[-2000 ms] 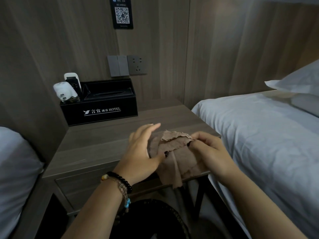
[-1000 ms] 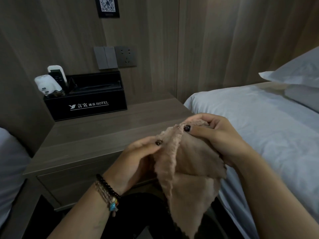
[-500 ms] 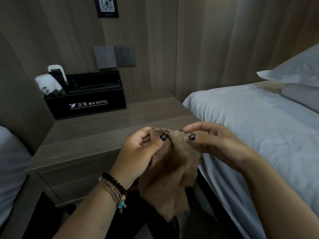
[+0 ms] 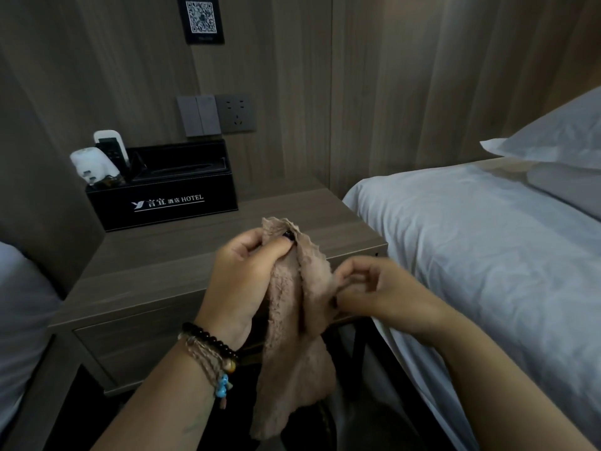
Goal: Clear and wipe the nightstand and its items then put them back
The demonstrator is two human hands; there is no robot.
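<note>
A brown cloth (image 4: 294, 359) hangs in front of the wooden nightstand (image 4: 156, 265). My left hand (image 4: 242, 275) grips its top edge, thumb pressed over the fabric. My right hand (image 4: 374, 289) pinches a side fold lower down, to the right. At the nightstand's back left stands a black hotel organiser box (image 4: 162, 193). It holds a white remote (image 4: 109, 146) and a white plug-like device (image 4: 92, 166).
A white bed (image 4: 487, 255) with pillows (image 4: 553, 131) runs along the right of the nightstand. Another white bed edge (image 4: 19, 304) sits at the left. Wall switches and a socket (image 4: 216, 113) are on the wood panel behind, under a QR sign (image 4: 201, 17).
The cloth was lifted off the nightstand top and held up. My left hand has shifted to the cloth's top edge while my right hand has slid down to a side fold.
</note>
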